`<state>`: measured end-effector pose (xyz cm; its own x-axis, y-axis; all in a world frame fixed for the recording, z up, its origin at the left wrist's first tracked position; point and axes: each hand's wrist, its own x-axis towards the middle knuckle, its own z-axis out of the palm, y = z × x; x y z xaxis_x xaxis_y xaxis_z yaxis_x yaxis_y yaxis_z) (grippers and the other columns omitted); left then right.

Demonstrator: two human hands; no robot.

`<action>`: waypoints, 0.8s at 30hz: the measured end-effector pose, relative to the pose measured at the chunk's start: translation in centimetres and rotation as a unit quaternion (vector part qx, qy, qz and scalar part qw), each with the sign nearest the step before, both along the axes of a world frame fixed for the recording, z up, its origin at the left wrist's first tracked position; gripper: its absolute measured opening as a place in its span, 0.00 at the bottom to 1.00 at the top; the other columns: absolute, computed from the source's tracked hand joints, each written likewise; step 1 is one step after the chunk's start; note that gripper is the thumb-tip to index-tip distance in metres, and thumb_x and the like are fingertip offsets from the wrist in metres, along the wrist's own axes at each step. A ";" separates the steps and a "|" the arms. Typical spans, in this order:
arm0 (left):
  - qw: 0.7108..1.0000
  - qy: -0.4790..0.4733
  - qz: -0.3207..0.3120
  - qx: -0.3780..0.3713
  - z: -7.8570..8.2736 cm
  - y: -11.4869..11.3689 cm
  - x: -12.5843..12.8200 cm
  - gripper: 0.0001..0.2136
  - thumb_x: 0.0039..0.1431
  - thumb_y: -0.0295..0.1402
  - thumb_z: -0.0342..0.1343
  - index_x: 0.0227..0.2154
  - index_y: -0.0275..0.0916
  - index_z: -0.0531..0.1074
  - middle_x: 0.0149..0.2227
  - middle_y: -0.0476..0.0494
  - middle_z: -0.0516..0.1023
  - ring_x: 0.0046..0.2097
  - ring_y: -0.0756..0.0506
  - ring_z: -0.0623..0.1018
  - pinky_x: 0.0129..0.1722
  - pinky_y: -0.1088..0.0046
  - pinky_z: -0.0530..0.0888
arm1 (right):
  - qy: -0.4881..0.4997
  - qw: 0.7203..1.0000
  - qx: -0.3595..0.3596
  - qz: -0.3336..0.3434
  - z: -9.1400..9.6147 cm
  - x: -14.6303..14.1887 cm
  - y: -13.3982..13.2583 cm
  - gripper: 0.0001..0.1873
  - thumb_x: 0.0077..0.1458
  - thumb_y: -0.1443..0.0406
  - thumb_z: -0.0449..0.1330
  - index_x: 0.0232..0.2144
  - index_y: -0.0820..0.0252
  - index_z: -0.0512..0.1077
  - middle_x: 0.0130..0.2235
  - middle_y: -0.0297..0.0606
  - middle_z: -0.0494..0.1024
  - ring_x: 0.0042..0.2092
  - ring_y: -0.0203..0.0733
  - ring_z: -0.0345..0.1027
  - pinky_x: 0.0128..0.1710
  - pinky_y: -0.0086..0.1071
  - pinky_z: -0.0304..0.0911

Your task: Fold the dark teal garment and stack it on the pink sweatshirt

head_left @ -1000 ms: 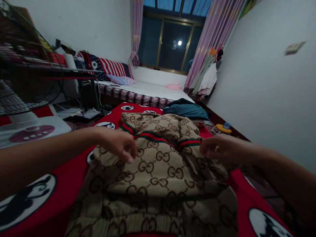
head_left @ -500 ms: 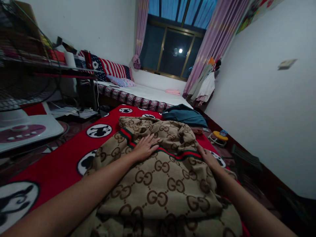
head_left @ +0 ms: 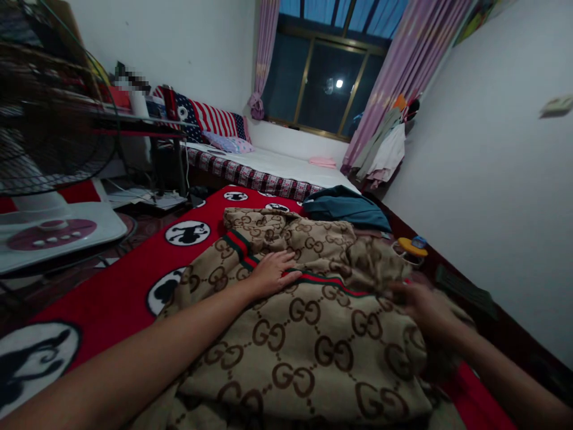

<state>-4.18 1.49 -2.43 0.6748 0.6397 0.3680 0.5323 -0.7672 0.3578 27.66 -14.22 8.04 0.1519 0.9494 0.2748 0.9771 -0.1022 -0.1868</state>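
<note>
A tan jacket [head_left: 308, 352] with brown interlocking letters and a green-red-green stripe lies spread over a red blanket [head_left: 111, 292]. My left hand [head_left: 273, 276] rests flat on the middle of it, across the stripe, fingers stretched out. At the jacket's right side, my right hand [head_left: 423, 301] is smeared by motion. Its fingers appear closed on the cloth, and the fabric beside them is blurred and drawn outward. The near end of the jacket runs out of view at the bottom.
A dark teal folded garment [head_left: 347, 206] lies beyond the jacket. Behind it stands a bed [head_left: 286, 161] below the window. On the left are a fan [head_left: 49, 233] and a cluttered desk [head_left: 152, 128]. A yellow stool [head_left: 412, 248] stands by the right wall.
My right hand has moved right, and the right side of the jacket has been pulled outward with it. My left hand stays flat on the jacket. The view has shifted slightly.
</note>
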 end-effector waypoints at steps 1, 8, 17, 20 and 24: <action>1.000 -0.001 -0.010 0.002 0.0 -0.1 0.1 0.21 0.66 0.48 0.44 0.51 0.45 0.74 0.61 0.43 0.68 0.62 0.39 0.65 0.60 0.56 0.62 | -0.050 0.992 -0.111 0.032 -0.5 0.0 0.2 0.06 0.40 0.65 0.62 0.26 0.54 0.78 0.26 0.37 0.79 0.30 0.46 0.74 0.26 0.31 0.62; 0.997 -0.040 -0.052 0.042 0.5 -0.7 0.3 0.17 0.65 0.45 0.48 0.45 0.43 0.76 0.50 0.46 0.77 0.51 0.42 0.73 0.52 0.60 0.66 | -0.072 0.990 -0.105 0.061 3.6 -0.8 8.9 0.15 0.50 0.51 0.59 0.31 0.53 0.79 0.33 0.38 0.80 0.35 0.46 0.74 0.31 0.32 0.63; 0.996 -0.069 -0.042 0.025 1.2 -1.2 -0.1 0.18 0.68 0.43 0.42 0.45 0.39 0.75 0.45 0.44 0.77 0.47 0.44 0.73 0.47 0.65 0.68 | 0.160 0.983 0.014 -0.086 -5.0 -6.6 19.6 0.58 0.41 0.49 0.66 0.66 0.69 0.45 0.63 0.60 0.58 0.62 0.59 0.55 0.58 0.45 0.56; 0.996 -0.076 -0.044 0.015 1.3 -1.2 -0.1 0.19 0.69 0.43 0.41 0.44 0.39 0.75 0.44 0.44 0.77 0.47 0.44 0.73 0.47 0.65 0.68 | 0.191 0.981 -0.022 -0.018 -5.3 -7.6 19.5 0.35 0.42 0.61 0.66 0.53 0.68 0.67 0.48 0.51 0.76 0.49 0.53 0.70 0.50 0.41 0.63; 0.992 -0.115 -0.052 -0.017 1.3 -1.2 -0.1 0.19 0.69 0.43 0.41 0.45 0.41 0.75 0.45 0.44 0.78 0.48 0.44 0.74 0.49 0.65 0.69 | 0.187 0.981 0.038 0.039 -3.0 -8.6 16.5 0.11 0.49 0.67 0.55 0.34 0.64 0.75 0.34 0.41 0.78 0.38 0.45 0.71 0.42 0.35 0.66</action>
